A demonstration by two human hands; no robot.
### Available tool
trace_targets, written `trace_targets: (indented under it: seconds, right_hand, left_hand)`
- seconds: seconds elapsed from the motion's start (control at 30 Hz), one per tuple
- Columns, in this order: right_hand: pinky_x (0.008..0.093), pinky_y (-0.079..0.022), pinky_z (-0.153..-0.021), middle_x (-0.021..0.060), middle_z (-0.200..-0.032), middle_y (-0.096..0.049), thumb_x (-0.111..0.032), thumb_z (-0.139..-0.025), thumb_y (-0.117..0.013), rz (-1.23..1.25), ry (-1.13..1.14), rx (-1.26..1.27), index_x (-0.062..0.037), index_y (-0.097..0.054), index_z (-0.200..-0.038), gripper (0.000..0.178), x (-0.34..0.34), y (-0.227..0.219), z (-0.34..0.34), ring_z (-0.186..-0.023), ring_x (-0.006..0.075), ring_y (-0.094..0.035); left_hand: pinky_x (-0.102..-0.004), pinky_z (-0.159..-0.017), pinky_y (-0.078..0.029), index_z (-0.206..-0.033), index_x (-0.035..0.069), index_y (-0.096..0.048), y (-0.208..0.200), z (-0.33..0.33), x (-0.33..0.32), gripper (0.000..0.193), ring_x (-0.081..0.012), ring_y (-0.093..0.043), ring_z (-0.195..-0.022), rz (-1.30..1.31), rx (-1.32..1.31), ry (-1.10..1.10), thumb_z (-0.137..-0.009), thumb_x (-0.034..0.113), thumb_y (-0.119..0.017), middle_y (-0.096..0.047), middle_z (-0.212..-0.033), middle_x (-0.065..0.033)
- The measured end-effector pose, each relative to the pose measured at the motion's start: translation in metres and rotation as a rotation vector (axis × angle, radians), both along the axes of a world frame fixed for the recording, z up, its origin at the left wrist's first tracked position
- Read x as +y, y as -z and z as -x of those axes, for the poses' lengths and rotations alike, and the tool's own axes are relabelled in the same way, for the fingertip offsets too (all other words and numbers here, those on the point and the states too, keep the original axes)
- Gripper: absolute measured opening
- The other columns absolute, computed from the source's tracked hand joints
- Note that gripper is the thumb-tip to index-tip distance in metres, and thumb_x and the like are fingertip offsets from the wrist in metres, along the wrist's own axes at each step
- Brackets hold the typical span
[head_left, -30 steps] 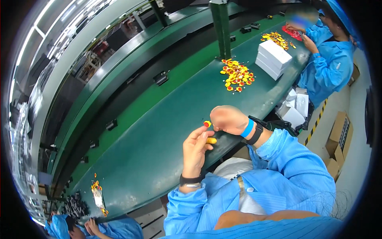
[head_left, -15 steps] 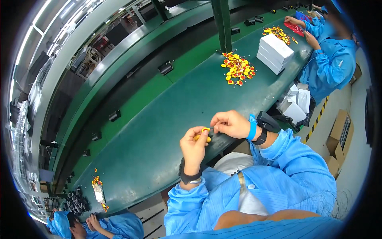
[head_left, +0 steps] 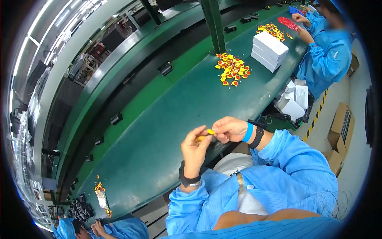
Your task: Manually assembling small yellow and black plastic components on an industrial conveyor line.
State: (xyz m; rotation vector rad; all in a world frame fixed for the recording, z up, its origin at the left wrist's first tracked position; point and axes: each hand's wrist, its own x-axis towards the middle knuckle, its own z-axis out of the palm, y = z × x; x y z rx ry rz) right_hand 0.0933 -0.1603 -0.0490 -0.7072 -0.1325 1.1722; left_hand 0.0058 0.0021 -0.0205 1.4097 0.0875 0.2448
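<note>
Fingers (head_left: 221,126) of left hand (head_left: 193,151) and right hand (head_left: 234,129) pinch a yellow bit (head_left: 210,131), a yellow piece (head_left: 200,138) half hidden beside it.

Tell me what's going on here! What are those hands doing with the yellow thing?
The person's left hand and right hand meet at a small yellow piece, held at their fingertips. The left hand also holds a second yellow piece. Farther off on the green table lies a yellow-and-red pile, with white boxes to its right. Beyond those, a co-worker has both hands near a red pile.
</note>
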Motion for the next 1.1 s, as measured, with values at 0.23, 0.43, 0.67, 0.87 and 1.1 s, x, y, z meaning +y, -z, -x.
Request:
trace_targets:
  seconds: [0.23, 0.43, 0.67, 0.87, 1.1]
  right_hand:
    - [0.0216, -0.034, -0.048, 0.0006, -0.064, -0.054, -0.019, -0.088, -0.063, 0.017, 0.198, -0.102, -0.0053, -0.057, -0.081, 0.017, 0.003, -0.005, -0.002, -0.053, 0.0091, -0.046]
    - [0.0206, -0.035, -0.047, -0.0009, -0.061, -0.054, -0.019, -0.088, -0.063, 0.157, 0.301, -0.342, -0.0072, -0.059, -0.080, 0.015, 0.000, 0.003, 0.004, -0.051, 0.0067, -0.045]
    - [0.0189, -0.033, -0.046, -0.0026, -0.061, -0.053, -0.021, -0.089, -0.063, 0.162, 0.255, -0.320, -0.0062, -0.060, -0.080, 0.017, -0.001, 0.005, 0.008, -0.051, 0.0047, -0.043]
    - [0.0206, -0.033, -0.048, -0.0014, -0.063, -0.053, -0.016, -0.088, -0.063, -0.061, 0.116, -0.149, -0.0039, -0.059, -0.080, 0.015, -0.004, 0.000, 0.006, -0.052, 0.0066, -0.043]
    - [0.0208, -0.033, -0.046, -0.0006, -0.061, -0.054, -0.017, -0.087, -0.064, 0.033, 0.304, -0.285, -0.0028, -0.061, -0.079, 0.017, -0.029, 0.010, -0.016, -0.051, 0.0056, -0.043]
  left_hand:
    - [-0.0188, -0.052, -0.046, -0.095, -0.002, -0.063, -0.006, -0.008, -0.001, 0.015, -0.0110, -0.062, -0.067, 0.054, 0.121, 0.020, -0.084, 0.007, -0.067, -0.065, -0.082, -0.0067]
    - [-0.0183, -0.050, -0.045, -0.092, -0.003, -0.063, -0.005, -0.010, -0.005, 0.011, -0.0110, -0.061, -0.063, 0.107, 0.150, 0.044, -0.085, 0.006, -0.065, -0.065, -0.079, -0.0080]
    - [-0.0184, -0.049, -0.045, -0.091, -0.002, -0.062, 0.001, -0.007, -0.007, 0.008, -0.0118, -0.061, -0.062, 0.136, 0.157, 0.033, -0.085, 0.003, -0.063, -0.066, -0.078, -0.0096]
    - [-0.0189, -0.050, -0.044, -0.087, 0.000, -0.062, 0.007, -0.009, 0.000, 0.006, -0.0107, -0.060, -0.061, 0.082, 0.161, 0.022, -0.084, 0.005, -0.063, -0.065, -0.075, -0.0069]
    - [-0.0218, -0.057, -0.045, -0.082, -0.001, -0.063, -0.015, 0.079, 0.070, 0.009, -0.0113, -0.058, -0.063, -0.200, 0.324, 0.009, -0.082, 0.007, -0.067, -0.062, -0.074, -0.0047]
